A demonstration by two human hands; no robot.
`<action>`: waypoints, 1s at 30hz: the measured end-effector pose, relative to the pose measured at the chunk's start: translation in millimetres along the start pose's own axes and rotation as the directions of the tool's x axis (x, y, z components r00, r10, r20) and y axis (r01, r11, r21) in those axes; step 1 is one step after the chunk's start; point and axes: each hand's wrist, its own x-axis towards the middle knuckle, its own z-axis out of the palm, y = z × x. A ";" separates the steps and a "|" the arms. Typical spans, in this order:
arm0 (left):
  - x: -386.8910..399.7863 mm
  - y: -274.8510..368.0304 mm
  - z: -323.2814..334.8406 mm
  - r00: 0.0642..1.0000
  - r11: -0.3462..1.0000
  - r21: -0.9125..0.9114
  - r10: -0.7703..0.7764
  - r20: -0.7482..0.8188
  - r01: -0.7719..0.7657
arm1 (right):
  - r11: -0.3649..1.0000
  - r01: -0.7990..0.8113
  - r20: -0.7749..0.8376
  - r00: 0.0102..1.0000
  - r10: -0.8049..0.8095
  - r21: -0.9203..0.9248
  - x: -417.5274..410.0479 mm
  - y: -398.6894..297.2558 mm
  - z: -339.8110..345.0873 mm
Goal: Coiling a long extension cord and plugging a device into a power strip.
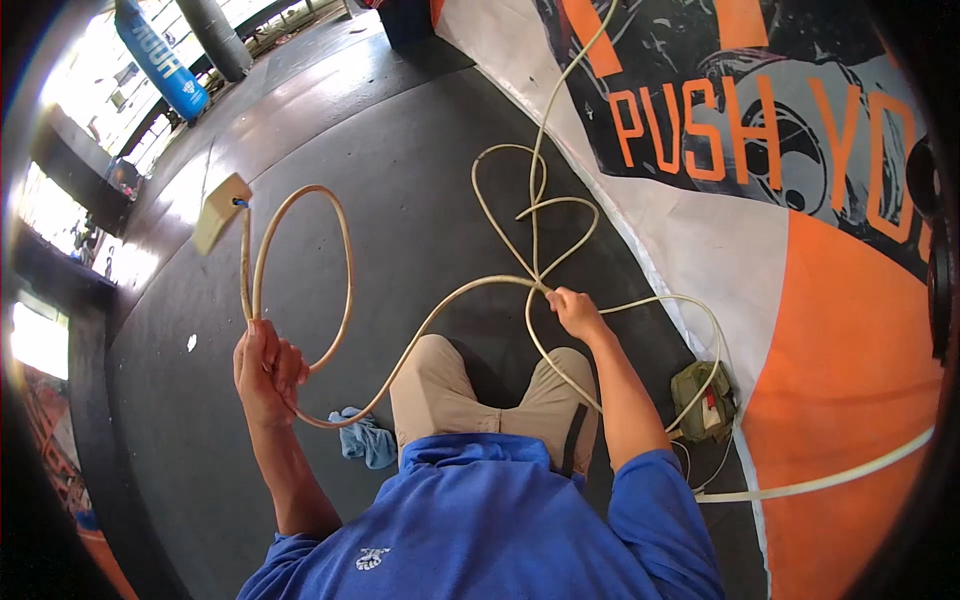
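Note:
My left hand [270, 367] is closed around a cream electrical cable [501, 279], with one upright loop standing above the fist. From the same fist a short end rises to a beige box-shaped fitting [220, 214], probably an outlet; a bit of blue wire shows at its opening. My right hand [576, 311] grips the cable in front of my right knee, where several strands cross. Loops spread beyond that crossing over the black mat [420, 217]. One strand runs away up the banner, and another curves right past an olive pouch [699, 397].
A crumpled blue cloth [366, 441] lies left of my knees. The printed orange, black and white banner [832, 360] stretches along the right. A thicker white cord [817, 484] crosses its lower part. At the far left are a blue punching bag [165, 67] and a round column [217, 41].

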 end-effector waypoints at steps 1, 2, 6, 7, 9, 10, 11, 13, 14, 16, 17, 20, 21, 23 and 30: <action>1.8 0.0 -2.9 0.999 0.999 -0.013 0.039 0.027 -0.038 | 0.996 -0.017 -0.122 0.993 0.006 -0.092 1.7 -9.0 0.3; 3.1 -3.4 -4.0 0.998 0.998 0.045 -0.031 -0.046 0.033 | 0.999 0.035 -0.192 0.981 -0.040 -0.028 5.2 -21.4 -1.4; 1.1 -52.1 18.0 0.986 0.948 0.311 -0.009 -0.166 0.061 | 0.827 0.038 -0.200 0.976 0.091 0.560 19.1 -101.9 -1.2; -1.2 -64.1 23.7 0.994 0.916 0.392 -0.045 -0.100 0.081 | 0.720 -0.101 -0.018 0.988 0.155 0.687 12.1 -124.0 2.8; -5.4 -90.5 38.8 0.991 0.917 0.381 -0.132 0.010 0.118 | 0.484 -0.023 0.003 0.999 0.041 0.875 -8.8 -174.0 25.1; -6.4 -101.8 44.9 0.981 0.920 0.357 -0.187 0.042 0.160 | 0.436 -0.101 0.070 0.994 0.086 0.895 -17.8 -195.2 33.6; -8.7 -112.3 50.6 0.969 0.919 0.327 -0.245 0.034 0.221 | 0.318 -0.121 0.090 0.990 0.111 0.940 -30.3 -215.0 44.5; -11.9 -126.5 56.8 0.923 0.882 0.287 -0.385 -0.018 0.373 | 0.036 -0.166 0.163 0.983 0.082 0.985 -53.6 -242.3 60.4; -13.4 -129.7 57.0 0.929 0.894 0.268 -0.369 -0.016 0.360 | -0.164 -0.162 0.165 0.986 0.001 0.973 -63.0 -251.6 65.9; -15.0 -131.8 53.6 0.889 0.881 0.136 -0.457 0.006 0.452 | 0.008 -0.125 0.124 0.989 0.076 0.992 -69.8 -265.7 74.1; -18.2 -130.8 50.3 0.855 0.852 0.079 -0.518 -0.014 0.517 | -0.006 -0.135 0.135 0.988 0.071 0.991 -71.8 -269.3 76.9; -26.4 -127.7 40.8 0.773 0.772 -0.038 -0.635 0.010 0.634 | -0.079 -0.210 0.218 0.970 0.104 0.974 -61.0 -271.7 77.7; -29.8 -127.7 39.2 0.754 0.745 -0.121 -0.645 0.121 0.656 | -0.028 -0.235 0.236 0.969 0.073 0.972 -54.5 -266.5 72.9; -30.6 -127.0 36.5 0.761 0.775 -0.080 -0.587 0.275 0.627 | 0.200 -0.352 0.391 0.897 -0.207 0.914 -38.4 -242.5 54.4; 0.3 -107.6 26.5 0.954 0.769 -0.565 -0.248 0.169 0.300 | 0.744 -0.154 0.308 0.948 -0.073 0.651 -31.9 -105.6 2.1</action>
